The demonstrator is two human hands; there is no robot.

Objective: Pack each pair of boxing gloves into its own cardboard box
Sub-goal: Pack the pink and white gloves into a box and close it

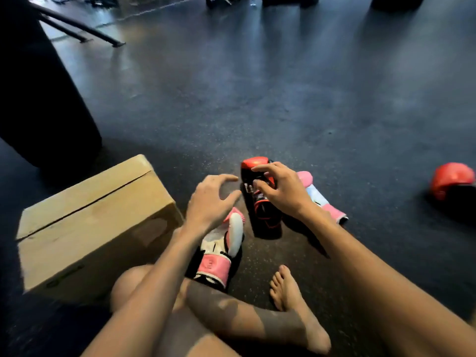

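Both hands, left hand (210, 199) and right hand (279, 186), hovered open-fingered over the upright red-and-black padded boxing glove (260, 202), seemingly to grasp it for boxing.

Open floor (296, 99) ahead; closed cardboard box (90, 228) left, red-and-black glove (262, 217) just beyond the hands.

A closed cardboard box (95, 225) sat left on the floor (283, 99); three gloves (260, 202) lay right of it, a fourth glove (452, 180) far right.
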